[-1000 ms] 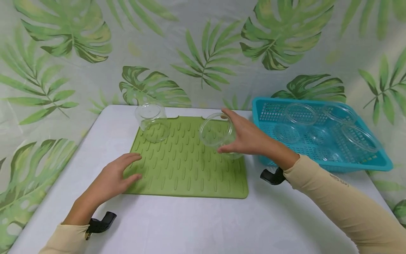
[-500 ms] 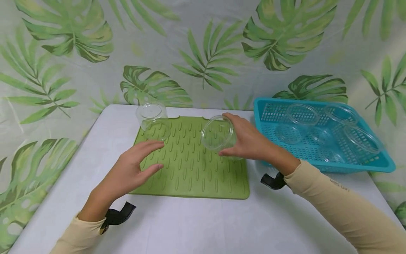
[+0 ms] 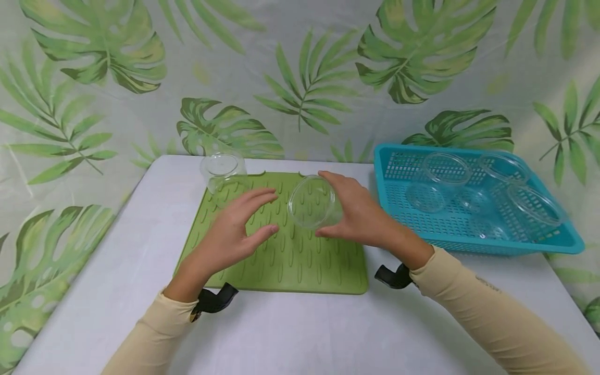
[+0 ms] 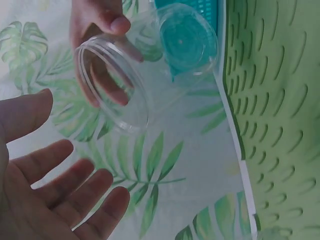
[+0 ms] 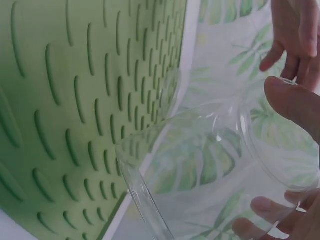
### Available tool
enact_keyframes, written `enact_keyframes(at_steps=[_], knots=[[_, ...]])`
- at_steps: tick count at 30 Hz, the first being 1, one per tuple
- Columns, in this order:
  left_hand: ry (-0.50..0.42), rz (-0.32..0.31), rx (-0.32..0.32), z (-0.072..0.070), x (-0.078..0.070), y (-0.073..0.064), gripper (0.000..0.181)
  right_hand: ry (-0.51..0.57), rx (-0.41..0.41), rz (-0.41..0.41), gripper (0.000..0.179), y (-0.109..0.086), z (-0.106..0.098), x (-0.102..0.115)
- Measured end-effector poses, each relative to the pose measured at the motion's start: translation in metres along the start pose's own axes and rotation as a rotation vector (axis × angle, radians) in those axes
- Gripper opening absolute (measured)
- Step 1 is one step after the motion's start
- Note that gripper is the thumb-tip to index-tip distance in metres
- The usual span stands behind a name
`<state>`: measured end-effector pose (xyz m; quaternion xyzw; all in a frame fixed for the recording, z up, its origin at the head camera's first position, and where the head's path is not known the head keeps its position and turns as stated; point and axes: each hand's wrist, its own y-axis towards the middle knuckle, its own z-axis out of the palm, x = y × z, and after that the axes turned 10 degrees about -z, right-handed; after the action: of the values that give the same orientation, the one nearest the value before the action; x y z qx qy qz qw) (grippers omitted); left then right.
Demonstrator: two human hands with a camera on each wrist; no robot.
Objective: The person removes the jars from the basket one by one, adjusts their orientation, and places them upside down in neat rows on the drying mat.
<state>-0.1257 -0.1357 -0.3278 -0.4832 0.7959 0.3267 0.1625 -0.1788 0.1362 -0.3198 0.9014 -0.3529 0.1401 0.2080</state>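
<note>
My right hand (image 3: 358, 216) grips a clear plastic jar (image 3: 310, 202), tilted above the green mat (image 3: 300, 260). In the right wrist view, the thumb and fingers hold the jar (image 5: 200, 165) by its rim end. My left hand (image 3: 232, 232) hovers over the mat to the jar's left, fingers spread and holding nothing. The left wrist view shows a gap between the left hand (image 4: 65, 185) and the jar's round rim (image 4: 140, 107). A second clear jar (image 3: 221, 165) stands at the mat's back left corner, partly hidden behind the left hand.
At the right, a blue plastic basket (image 3: 469, 245) holds several more clear jars (image 3: 445, 169). The mat has raised ridges and lies on a white-covered table (image 3: 300, 333). A leaf-printed cloth (image 3: 300, 62) hangs close behind the table.
The left hand has moved right across the mat toward the held jar. The right hand has shifted the jar slightly left, and its rim faces more to the left.
</note>
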Motion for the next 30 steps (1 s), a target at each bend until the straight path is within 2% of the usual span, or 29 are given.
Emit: enact_keyframes(at_steps=[6,14,21,30], knots=[[-0.044,-0.040,0.022,0.013,-0.001,0.011,0.058,-0.035,-0.043,-0.012,0.114,-0.001,0.006,0.004],[-0.085,-0.056,0.059,0.030,-0.004,0.021,0.065,-0.079,-0.097,-0.019,0.109,-0.005,0.008,0.011],[-0.109,-0.116,0.085,0.038,-0.011,0.028,0.083,-0.129,-0.129,-0.064,0.106,-0.008,0.012,0.013],[-0.093,-0.128,0.105,0.044,-0.015,0.031,0.098,-0.216,-0.172,-0.100,0.095,-0.011,0.022,0.019]])
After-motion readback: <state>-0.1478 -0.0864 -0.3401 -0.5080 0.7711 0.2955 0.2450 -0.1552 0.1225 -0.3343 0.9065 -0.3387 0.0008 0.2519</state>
